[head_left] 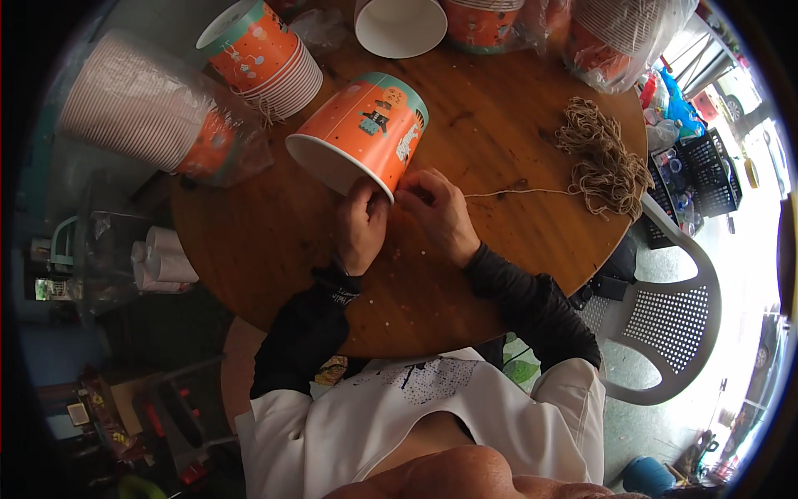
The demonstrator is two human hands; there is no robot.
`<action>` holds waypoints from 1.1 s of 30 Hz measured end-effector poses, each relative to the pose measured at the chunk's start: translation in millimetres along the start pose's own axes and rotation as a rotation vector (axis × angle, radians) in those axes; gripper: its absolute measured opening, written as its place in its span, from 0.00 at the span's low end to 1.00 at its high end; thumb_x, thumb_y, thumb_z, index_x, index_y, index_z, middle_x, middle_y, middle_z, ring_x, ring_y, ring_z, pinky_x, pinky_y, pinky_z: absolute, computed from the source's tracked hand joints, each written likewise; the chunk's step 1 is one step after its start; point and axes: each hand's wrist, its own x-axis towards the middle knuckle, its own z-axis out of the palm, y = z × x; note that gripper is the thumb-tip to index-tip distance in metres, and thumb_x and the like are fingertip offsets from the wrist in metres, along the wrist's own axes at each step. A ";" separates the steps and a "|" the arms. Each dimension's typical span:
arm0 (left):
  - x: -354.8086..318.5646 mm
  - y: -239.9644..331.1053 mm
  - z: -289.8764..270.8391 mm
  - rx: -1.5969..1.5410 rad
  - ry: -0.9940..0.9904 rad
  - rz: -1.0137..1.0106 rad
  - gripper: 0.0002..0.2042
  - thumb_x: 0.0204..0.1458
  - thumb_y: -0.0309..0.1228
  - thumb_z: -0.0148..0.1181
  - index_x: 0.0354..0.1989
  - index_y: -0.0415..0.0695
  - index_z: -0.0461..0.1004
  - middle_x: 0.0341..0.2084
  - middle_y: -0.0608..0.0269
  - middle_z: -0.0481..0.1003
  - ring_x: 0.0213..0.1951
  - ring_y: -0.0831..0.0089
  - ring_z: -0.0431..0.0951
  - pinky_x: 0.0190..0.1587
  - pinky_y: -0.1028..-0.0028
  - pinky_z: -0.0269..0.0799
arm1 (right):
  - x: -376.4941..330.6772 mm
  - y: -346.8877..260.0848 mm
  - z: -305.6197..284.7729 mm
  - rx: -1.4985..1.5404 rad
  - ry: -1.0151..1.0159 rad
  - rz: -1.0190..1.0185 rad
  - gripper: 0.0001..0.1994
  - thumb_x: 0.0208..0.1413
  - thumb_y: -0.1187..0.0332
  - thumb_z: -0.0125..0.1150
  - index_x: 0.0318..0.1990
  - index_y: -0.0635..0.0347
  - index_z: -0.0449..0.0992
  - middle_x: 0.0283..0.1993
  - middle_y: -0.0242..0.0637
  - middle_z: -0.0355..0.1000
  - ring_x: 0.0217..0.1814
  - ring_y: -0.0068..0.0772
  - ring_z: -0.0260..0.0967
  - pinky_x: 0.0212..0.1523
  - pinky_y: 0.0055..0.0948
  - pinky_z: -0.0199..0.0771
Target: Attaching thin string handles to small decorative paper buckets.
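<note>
An orange paper bucket point(353, 125) with a teal band and printed cartoon figures lies tilted on the round wooden table, its white-lined mouth toward me. My left hand point(363, 226) is closed on the rim, fingertips tucked into the mouth and partly hidden. Against the outside of the same rim, my right hand point(439, 209) pinches the end of a thin beige string point(519, 193). That string runs rightward to a tangled heap of twine point(600, 154). Exactly where the string meets the bucket is covered by my fingers.
Stacked orange buckets point(262, 62) stand at the back left, beside a plastic-wrapped stack point(133, 104). More wrapped buckets point(615, 37) and an upturned white-mouthed bucket point(401, 27) line the far edge. A grey plastic chair point(665, 324) and black crates point(706, 179) are at the right.
</note>
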 end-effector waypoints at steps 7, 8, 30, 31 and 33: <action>4.7 -9.3 -2.9 -0.110 0.095 -0.120 0.09 0.60 0.26 0.50 0.45 0.35 0.68 0.35 0.53 0.74 0.37 0.68 0.75 0.41 0.68 0.71 | -0.9 -8.0 -0.1 0.077 -0.106 0.104 0.13 0.54 0.69 0.63 0.44 0.66 0.70 0.36 0.36 0.73 0.36 0.23 0.71 0.39 0.24 0.73; 3.6 -1.9 -2.0 -0.102 0.134 -0.082 0.10 0.61 0.28 0.48 0.45 0.35 0.68 0.35 0.53 0.74 0.37 0.68 0.74 0.41 0.69 0.70 | -0.8 -9.7 -0.7 0.041 -0.102 0.076 0.14 0.54 0.68 0.63 0.44 0.65 0.70 0.36 0.38 0.74 0.37 0.25 0.72 0.39 0.25 0.73; 26.9 34.2 -2.9 0.231 -0.028 0.497 0.12 0.54 0.18 0.52 0.45 0.43 0.74 0.37 0.59 0.76 0.40 0.60 0.75 0.44 0.66 0.68 | 2.5 -13.1 -6.8 -0.049 0.106 -0.191 0.08 0.55 0.75 0.60 0.42 0.62 0.74 0.30 0.40 0.75 0.31 0.42 0.75 0.32 0.32 0.73; 27.1 32.5 -0.7 0.189 -0.038 0.433 0.11 0.54 0.19 0.54 0.44 0.44 0.75 0.35 0.60 0.77 0.39 0.60 0.75 0.43 0.66 0.68 | 4.8 -11.3 -8.8 -0.051 0.105 -0.192 0.08 0.55 0.75 0.60 0.42 0.62 0.74 0.30 0.40 0.75 0.31 0.42 0.75 0.32 0.32 0.73; 29.3 26.0 2.6 0.144 -0.045 0.369 0.10 0.54 0.20 0.56 0.42 0.45 0.75 0.33 0.61 0.77 0.38 0.61 0.75 0.42 0.66 0.69 | 10.2 -7.5 -14.5 -0.214 0.134 -0.427 0.07 0.55 0.76 0.60 0.42 0.63 0.74 0.29 0.40 0.75 0.30 0.37 0.76 0.32 0.31 0.73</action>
